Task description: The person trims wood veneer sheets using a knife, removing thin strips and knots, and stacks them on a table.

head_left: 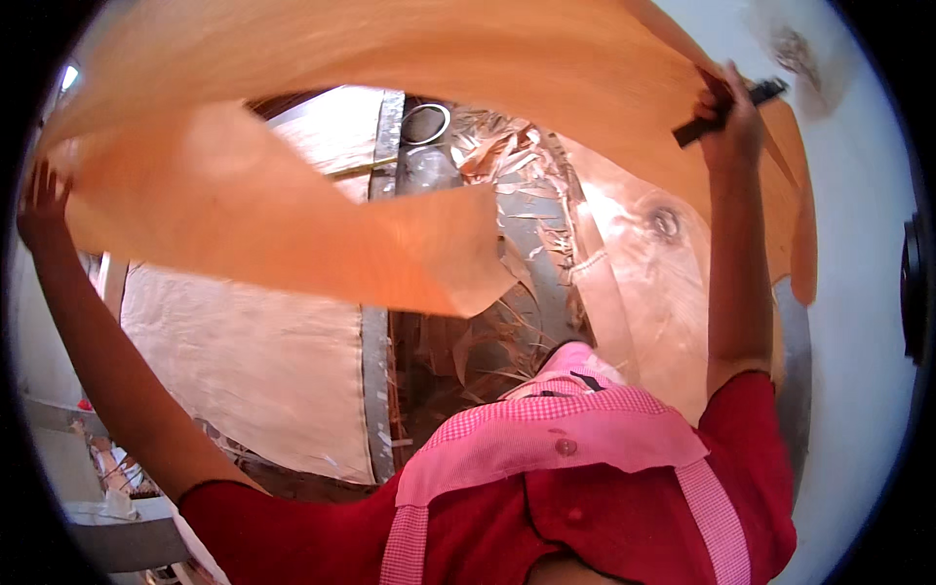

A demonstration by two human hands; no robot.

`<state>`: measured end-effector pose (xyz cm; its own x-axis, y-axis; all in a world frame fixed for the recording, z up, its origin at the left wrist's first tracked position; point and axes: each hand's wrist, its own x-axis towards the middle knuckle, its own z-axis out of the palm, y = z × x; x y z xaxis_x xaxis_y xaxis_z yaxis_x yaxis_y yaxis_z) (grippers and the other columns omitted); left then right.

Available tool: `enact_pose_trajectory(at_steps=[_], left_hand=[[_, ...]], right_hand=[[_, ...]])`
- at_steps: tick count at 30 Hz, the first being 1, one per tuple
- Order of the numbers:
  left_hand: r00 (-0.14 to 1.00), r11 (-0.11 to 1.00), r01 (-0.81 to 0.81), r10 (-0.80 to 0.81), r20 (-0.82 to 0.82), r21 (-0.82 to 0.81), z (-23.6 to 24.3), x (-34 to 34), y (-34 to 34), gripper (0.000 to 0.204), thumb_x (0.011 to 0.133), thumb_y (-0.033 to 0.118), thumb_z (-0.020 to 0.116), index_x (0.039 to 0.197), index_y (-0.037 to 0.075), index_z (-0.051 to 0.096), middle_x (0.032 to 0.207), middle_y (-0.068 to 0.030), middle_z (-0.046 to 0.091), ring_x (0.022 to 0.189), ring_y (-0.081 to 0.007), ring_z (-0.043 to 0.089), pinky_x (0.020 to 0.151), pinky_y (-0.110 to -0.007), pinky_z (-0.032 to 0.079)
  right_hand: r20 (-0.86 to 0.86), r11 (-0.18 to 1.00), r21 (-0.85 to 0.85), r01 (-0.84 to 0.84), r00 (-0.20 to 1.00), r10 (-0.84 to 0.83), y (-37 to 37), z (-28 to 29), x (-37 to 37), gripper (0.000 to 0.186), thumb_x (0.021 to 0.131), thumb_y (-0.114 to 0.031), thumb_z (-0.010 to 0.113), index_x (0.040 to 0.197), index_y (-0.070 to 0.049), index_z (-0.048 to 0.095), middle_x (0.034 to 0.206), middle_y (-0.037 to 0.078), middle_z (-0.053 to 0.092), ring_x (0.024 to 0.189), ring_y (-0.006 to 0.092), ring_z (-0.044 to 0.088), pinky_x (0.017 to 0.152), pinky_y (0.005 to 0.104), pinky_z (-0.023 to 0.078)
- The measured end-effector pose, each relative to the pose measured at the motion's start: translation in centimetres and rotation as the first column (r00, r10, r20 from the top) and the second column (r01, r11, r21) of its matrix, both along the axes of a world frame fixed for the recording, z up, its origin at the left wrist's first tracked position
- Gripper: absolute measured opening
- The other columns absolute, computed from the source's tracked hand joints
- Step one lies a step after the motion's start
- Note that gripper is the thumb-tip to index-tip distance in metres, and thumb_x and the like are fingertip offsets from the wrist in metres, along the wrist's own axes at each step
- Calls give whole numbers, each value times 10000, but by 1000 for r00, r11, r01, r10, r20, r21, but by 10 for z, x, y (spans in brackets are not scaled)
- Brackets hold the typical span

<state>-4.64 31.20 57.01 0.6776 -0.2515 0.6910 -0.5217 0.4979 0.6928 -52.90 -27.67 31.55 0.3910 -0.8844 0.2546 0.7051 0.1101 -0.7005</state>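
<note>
A person, seen from their own head, raises both arms and has a large, thin, orange-tan sheet (244, 195) spread in front of them. It arches in a broad band across the top, from the far left to the right, while a loose flap folds down from its left part to a pointed corner near the middle.

The left hand (44, 207) is at the sheet's left end, its fingers extended upward and slightly apart over the edge; the thumb side is hidden, so I cannot tell how firmly they pinch. The right hand (733, 127) is raised at the sheet's right part, fingers curled around a short black bar (726, 115) that slants up to the right. The sheet lies right behind these fingers; whether they also clasp it, I cannot tell.

Below, on the left, lies a pale sheet (244, 361), a grey strip (378, 390) running along its right edge. To the right is a smooth pale panel (655, 255) with a dark, ring-like knot. Between them, torn tan scraps (497, 146) litter the floor, near a white ring (447, 124). The person wears a red top (292, 531) and a pink checked apron (556, 439).
</note>
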Motion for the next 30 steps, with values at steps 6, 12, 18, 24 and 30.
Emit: enact_pose_trajectory(at_steps=[6, 12, 18, 24, 30], left_hand=[[772, 779, -626, 625, -119, 33, -37, -45, -29, 396, 891, 227, 380, 1243, 47, 400, 1277, -146, 420, 1166, -300, 394, 958, -483, 301], [482, 403, -868, 825, 295, 291, -121, -108, 6, 415, 878, 336, 452, 1120, 6, 519, 1102, -153, 535, 1015, -240, 510, 873, -371, 390], [-343, -525, -849, 639, 689, 64, -187, -133, -122, 582, 857, 434, 434, 1198, -38, 449, 1195, -193, 449, 1064, -261, 471, 886, -370, 385], [-539, -890, -452, 221, 813, -58, -233, -151, -237, 526, 873, 379, 386, 1140, -62, 489, 1077, -206, 544, 990, -325, 524, 870, -383, 406], [-609, -804, -590, 499, 616, 68, -254, -123, -354, 470, 868, 328, 439, 1127, -61, 479, 1107, -144, 543, 985, -267, 533, 831, -349, 424]], right_hand=[[-81, 989, 61, -136, 987, 140, -90, -12, 194, 182, 817, -185, 584, 827, -12, 527, 714, 99, 590, 521, 127, 469, 412, 230, 331], [-255, 936, 5, -353, 904, 343, -158, -58, 329, 247, 814, -278, 593, 687, -80, 515, 506, -8, 420, 397, 87, 361, 380, 216, 262], [-241, 845, 20, -534, 818, 523, -211, -39, 498, 279, 812, -260, 608, 663, -106, 429, 476, 0, 401, 391, 91, 368, 392, 225, 271], [-184, 734, -3, -679, 722, 667, -270, -42, 638, 257, 794, -238, 628, 656, -90, 470, 492, 4, 428, 393, 100, 405, 391, 228, 285], [-213, 563, -34, -826, 556, 803, -304, -19, 779, 298, 791, -229, 634, 612, -95, 437, 491, 8, 404, 395, 102, 377, 381, 234, 271]])
